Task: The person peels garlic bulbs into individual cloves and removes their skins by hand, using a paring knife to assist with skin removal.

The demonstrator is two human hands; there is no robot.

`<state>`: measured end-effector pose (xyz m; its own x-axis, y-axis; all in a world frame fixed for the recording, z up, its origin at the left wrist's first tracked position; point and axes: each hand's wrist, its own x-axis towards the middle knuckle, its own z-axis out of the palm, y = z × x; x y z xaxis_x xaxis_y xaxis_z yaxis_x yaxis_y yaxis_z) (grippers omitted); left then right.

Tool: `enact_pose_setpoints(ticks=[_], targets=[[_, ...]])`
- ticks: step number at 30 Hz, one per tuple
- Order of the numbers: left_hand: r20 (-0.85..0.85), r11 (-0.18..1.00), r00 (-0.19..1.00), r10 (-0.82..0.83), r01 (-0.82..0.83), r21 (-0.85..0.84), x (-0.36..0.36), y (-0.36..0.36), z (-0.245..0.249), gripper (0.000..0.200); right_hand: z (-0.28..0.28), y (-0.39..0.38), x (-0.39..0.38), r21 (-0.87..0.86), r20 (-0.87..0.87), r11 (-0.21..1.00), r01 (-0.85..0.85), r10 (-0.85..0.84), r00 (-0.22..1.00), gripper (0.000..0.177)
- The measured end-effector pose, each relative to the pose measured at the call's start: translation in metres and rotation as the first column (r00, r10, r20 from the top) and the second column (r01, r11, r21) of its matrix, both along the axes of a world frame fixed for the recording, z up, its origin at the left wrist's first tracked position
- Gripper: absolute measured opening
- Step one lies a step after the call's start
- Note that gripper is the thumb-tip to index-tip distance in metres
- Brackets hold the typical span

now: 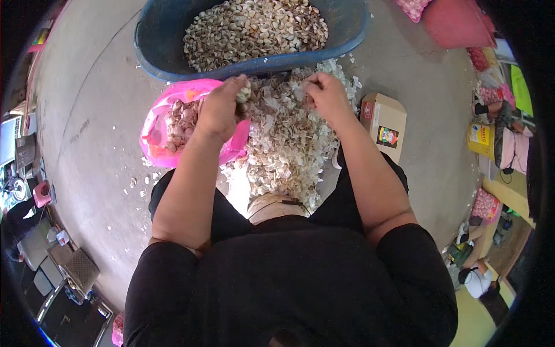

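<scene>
My left hand (222, 110) is closed around garlic (244, 93), with pale cloves showing past the fingers. It is above the right side of a pink plastic bag (153, 130) that holds purplish garlic (180, 124). My right hand (326, 95) is pinched over a heap of papery garlic skins (283, 139); what lies between its fingertips, if anything, is too small to make out. Beyond both hands stands a blue tub (260, 63) with many loose garlic cloves (254, 32) inside.
A cardboard box (384, 124) with a printed label sits right of the skins. Further right are a yellow container (481, 137), filled pink bags (484, 205) and other people. Chairs (81, 269) stand at the far left. Skin scraps dot the concrete floor (104, 127).
</scene>
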<state>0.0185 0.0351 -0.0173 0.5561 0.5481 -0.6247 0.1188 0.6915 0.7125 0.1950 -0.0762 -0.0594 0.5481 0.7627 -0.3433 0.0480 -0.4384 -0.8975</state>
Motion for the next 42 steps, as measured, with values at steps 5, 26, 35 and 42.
enact_pose_setpoints(ticks=[5,26,35,42], targets=[[0.008,0.995,0.996,0.089,-0.089,0.053,-0.019,0.006,0.009,0.018,-0.056,-0.009,0.002,-0.078,0.379,0.997,-0.006,0.035,0.925,0.019],[0.01,0.988,0.988,0.154,-0.154,0.0,-0.084,0.016,0.028,0.024,-0.257,0.06,-0.085,-0.638,0.32,0.559,-0.53,0.818,0.478,0.027],[-0.033,0.994,0.998,-0.052,0.055,0.098,-0.072,0.015,0.026,0.02,-0.146,0.056,-0.01,-0.591,-0.209,0.731,-0.342,0.27,0.94,0.025],[-0.23,0.845,0.902,-0.364,0.424,0.325,-0.046,-0.011,0.02,0.019,-0.042,0.004,-0.005,-0.249,-0.826,0.968,-0.03,-0.196,0.529,0.024]])
